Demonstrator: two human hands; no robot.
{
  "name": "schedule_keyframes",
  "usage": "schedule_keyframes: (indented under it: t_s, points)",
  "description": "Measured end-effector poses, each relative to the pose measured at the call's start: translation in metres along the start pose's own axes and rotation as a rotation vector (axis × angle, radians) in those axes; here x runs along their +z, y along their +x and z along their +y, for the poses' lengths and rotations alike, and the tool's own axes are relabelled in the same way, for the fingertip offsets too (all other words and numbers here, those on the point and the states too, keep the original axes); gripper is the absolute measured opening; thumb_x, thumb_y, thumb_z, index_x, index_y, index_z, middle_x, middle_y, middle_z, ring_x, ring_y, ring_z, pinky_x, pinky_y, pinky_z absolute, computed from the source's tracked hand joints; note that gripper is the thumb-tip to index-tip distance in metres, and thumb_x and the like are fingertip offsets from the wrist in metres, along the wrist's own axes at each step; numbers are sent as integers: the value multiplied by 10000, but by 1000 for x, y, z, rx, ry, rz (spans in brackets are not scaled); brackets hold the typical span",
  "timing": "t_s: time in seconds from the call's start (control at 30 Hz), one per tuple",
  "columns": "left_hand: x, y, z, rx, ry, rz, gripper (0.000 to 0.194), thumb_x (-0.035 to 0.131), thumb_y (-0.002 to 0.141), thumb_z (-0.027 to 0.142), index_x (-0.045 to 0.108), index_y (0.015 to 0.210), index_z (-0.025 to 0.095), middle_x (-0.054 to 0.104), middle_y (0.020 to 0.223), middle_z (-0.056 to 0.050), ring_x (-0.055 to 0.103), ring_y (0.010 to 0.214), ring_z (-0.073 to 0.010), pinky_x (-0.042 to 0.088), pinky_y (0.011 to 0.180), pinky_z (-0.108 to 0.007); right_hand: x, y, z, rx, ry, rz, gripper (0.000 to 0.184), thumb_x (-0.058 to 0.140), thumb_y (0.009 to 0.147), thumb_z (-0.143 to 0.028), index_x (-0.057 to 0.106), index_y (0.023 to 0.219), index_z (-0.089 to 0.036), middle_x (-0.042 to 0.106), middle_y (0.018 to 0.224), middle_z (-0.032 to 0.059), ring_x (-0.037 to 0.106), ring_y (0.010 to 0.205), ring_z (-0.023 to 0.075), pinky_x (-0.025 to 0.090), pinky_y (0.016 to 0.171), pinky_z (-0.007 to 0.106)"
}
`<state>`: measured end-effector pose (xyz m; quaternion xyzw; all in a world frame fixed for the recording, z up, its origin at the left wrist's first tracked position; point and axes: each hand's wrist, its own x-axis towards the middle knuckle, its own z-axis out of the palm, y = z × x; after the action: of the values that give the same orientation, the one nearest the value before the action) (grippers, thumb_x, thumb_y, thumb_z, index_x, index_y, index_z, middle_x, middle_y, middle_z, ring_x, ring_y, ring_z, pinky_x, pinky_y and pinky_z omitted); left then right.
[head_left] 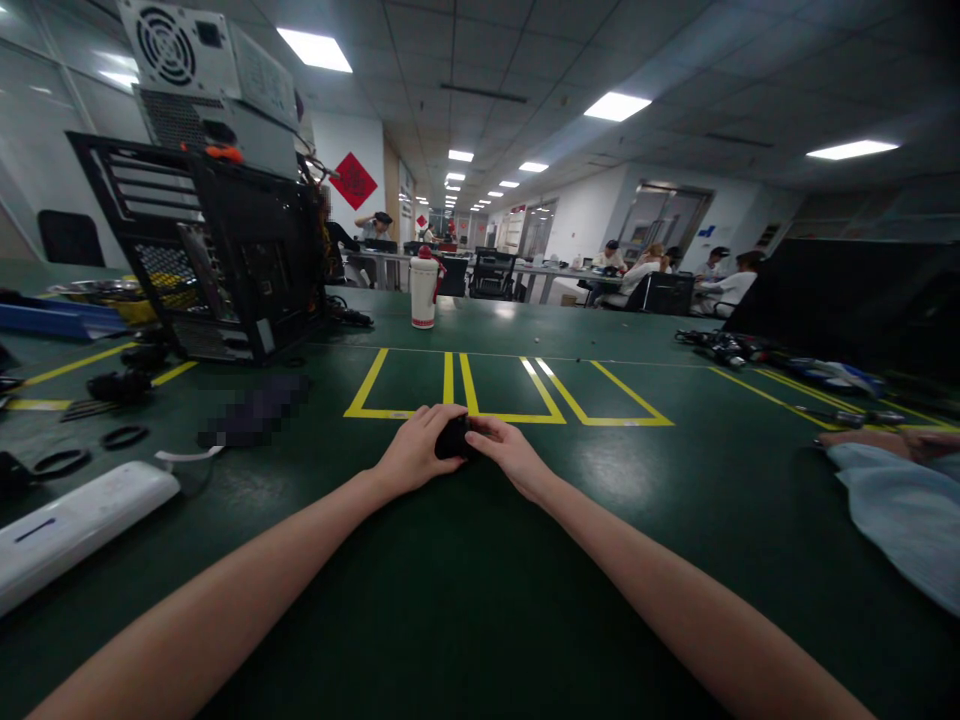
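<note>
Between my two hands is a small black object [451, 438], mostly covered by fingers, so its kind cannot be made out. My left hand [420, 442] curls around its left side, with the thumb low and the fingers over the top. From the right, the fingertips of my right hand [510, 447] press against it. Both hands are just in front of the yellow tape outlines [517, 418] on the green table [480, 580].
A black computer case [255, 250] with a power supply [217, 60] on top stands at the left. Beyond the tape is a white bottle [424, 290]. A white device [82, 530] lies near left. At right, a co-worker's sleeve [900, 510] reaches over the table.
</note>
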<state>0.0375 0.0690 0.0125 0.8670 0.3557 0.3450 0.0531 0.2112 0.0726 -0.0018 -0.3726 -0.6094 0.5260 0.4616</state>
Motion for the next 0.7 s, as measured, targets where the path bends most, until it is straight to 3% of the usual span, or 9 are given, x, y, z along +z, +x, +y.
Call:
schedule_keyframes:
  t_s: [0.17,0.3,0.47,0.63,0.7]
  points:
    - [0,-1,-1,7,10,-2,579,636,645,226,358,1153,242,501,1076,-38,475,956,-224,416,779,-375,-2,0,-2,-1,62,-85,370,673,595,-247,521,931,-217,566,951,21,529,922,155,384,869,356]
    - [0,0,-1,10,16,6,572,630,651,231,359,1154,246,502,1077,-41,480,955,-226,417,776,-379,-3,2,-2,34,27,-41,286,623,649,-318,524,898,-218,561,916,22,532,899,156,401,841,364]
    - [2,1,-2,14,21,14,574,632,644,235,364,1151,241,506,1073,-44,482,956,-224,408,787,-376,-4,6,2,79,14,-38,338,614,654,-336,526,952,-201,552,958,44,534,899,164,406,838,366]
    - [2,1,-3,10,28,8,578,633,638,232,363,1149,239,504,1077,-41,482,950,-221,409,783,-371,-7,2,-6,16,-79,-96,427,695,559,-246,501,939,-226,554,901,8,544,861,155,410,829,365]
    - [2,0,-3,8,29,6,580,631,642,234,358,1153,241,502,1080,-41,482,950,-220,413,778,-370,-6,0,-10,14,-73,-95,379,674,587,-272,500,921,-227,553,896,8,536,880,154,412,825,361]
